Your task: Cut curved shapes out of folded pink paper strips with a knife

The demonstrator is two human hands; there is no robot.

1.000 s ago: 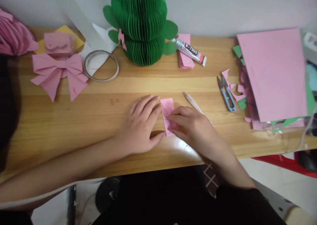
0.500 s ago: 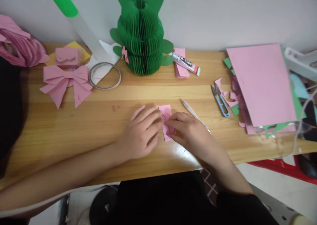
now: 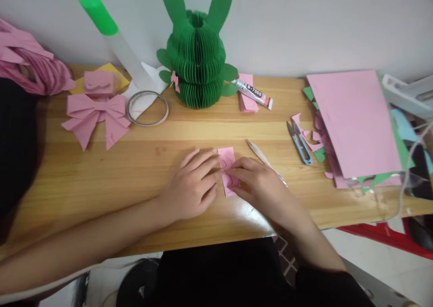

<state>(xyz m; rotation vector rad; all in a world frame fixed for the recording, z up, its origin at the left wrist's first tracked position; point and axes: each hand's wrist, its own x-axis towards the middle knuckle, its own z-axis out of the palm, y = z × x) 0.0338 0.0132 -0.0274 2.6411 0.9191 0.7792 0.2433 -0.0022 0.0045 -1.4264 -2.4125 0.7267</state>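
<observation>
- Here's the left hand point(image 3: 192, 184) loosely spread, fingertips by the pink paper strip point(image 3: 227, 155); right hand point(image 3: 259, 180) curled over it, whether pinching, can't tell.
- And that strip, lying on the near side of the green figure point(image 3: 199, 68), should be light, flexible, easily creased: take its long edges.
- Narrow, pink, dark curved lines showing!
</observation>
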